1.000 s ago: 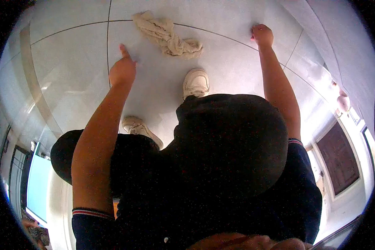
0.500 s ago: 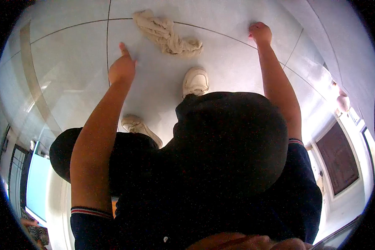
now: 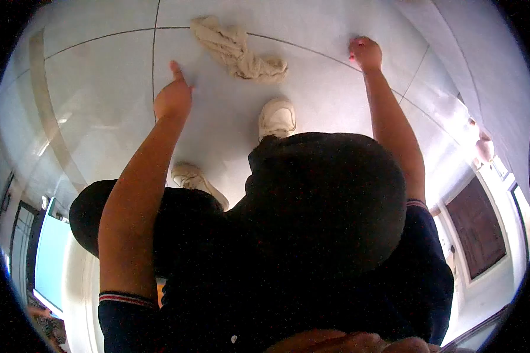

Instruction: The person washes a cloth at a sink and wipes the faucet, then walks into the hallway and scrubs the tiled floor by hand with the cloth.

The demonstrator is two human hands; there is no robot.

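A crumpled beige cloth lies on the pale tiled floor, between my two hands and beyond my shoes. My left hand is left of the cloth, apart from it, with the index finger stretched forward and the thumb out. Its other fingers are curled out of sight, and nothing shows in it. Over the floor to the right of the cloth, my right hand is closed in a fist, with no object visible in it.
Two light shoes and my dark-clothed knee are below the cloth. At the left edge stands a bright pale-blue panel. A brown door-like panel in a white frame is at the right.
My right hand has moved slightly left and turned a little, still closed. My left hand and the cloth stay nearly where they were.
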